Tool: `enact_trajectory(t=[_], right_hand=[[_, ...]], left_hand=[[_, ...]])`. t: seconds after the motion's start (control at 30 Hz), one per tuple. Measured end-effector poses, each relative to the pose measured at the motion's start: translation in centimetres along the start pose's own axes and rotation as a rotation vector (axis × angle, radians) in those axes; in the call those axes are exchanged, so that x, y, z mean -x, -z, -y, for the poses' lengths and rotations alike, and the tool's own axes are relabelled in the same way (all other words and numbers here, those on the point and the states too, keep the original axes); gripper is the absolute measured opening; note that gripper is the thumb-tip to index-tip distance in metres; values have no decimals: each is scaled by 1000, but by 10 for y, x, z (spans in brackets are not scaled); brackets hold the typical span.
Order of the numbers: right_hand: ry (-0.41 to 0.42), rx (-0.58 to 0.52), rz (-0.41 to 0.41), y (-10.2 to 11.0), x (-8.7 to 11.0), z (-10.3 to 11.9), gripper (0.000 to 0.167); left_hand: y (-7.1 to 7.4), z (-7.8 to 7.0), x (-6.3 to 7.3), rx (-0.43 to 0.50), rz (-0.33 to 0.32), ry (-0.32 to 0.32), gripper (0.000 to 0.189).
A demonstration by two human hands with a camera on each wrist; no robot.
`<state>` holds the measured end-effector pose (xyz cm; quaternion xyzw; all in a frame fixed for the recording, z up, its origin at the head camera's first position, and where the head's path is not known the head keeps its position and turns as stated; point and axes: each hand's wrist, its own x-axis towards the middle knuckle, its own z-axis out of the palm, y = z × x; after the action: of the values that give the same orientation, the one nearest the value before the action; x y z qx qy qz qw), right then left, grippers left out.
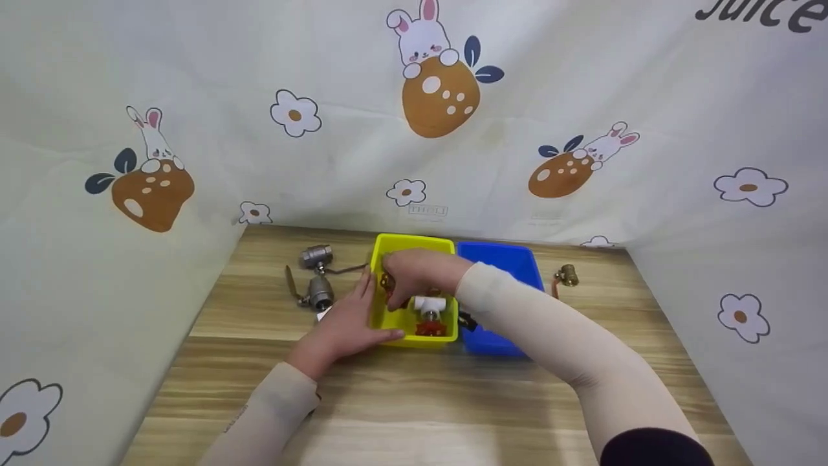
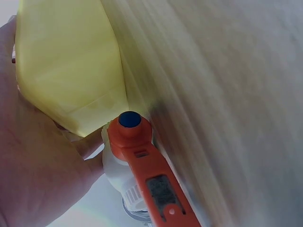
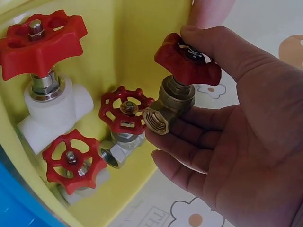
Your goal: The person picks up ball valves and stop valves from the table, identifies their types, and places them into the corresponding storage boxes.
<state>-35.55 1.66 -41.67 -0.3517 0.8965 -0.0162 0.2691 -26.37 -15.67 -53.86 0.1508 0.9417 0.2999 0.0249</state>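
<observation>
Inside the yellow bin point(image 1: 420, 340), my right hand point(image 1: 424, 275) holds a brass gate valve point(image 3: 177, 97) with a red handwheel. The thumb presses on the wheel and the fingers curl under the valve body. Two metal valves with red handwheels point(image 3: 126, 111) point(image 3: 73, 161) lie beside it in the right wrist view, along with a white plastic valve point(image 3: 54, 106) topped by a larger red wheel. My left hand point(image 1: 343, 327) rests on the bin's left side, its fingers straight along the wall and its thumb at the front rim.
A blue bin point(image 1: 501, 249) stands directly right of the yellow one. Left of the bins lie two metal ball valves point(image 1: 317, 257) point(image 1: 320, 294). A white valve with an orange lever point(image 2: 158, 184) sits by my left hand. A small brass valve point(image 1: 569, 275) lies far right.
</observation>
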Motion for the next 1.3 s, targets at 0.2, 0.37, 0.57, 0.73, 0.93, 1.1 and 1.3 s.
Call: enact_trajectory(t=[0.2, 0.37, 0.57, 0.73, 0.93, 1.1, 1.3], right_hand=[[2, -4, -5, -4, -6, -1, 44], [12, 18, -6, -9, -11, -1, 43], [-30, 31, 37, -14, -16, 1, 37], [-45, 50, 61, -17, -21, 1, 34], [-98, 72, 74, -17, -23, 4, 40], [-160, 131, 69, -20, -24, 9, 47], [-131, 174, 83, -27, -30, 8, 51]], left_hand=[[0, 0, 0, 3, 5, 8, 133], [1, 0, 0, 14, 9, 12, 134], [1, 0, 0, 4, 13, 26, 138], [0, 1, -1, -4, 9, 16, 134], [1, 0, 0, 0, 13, 24, 135], [2, 0, 0, 5, 16, 19, 135], [1, 0, 0, 12, 24, 43, 136]])
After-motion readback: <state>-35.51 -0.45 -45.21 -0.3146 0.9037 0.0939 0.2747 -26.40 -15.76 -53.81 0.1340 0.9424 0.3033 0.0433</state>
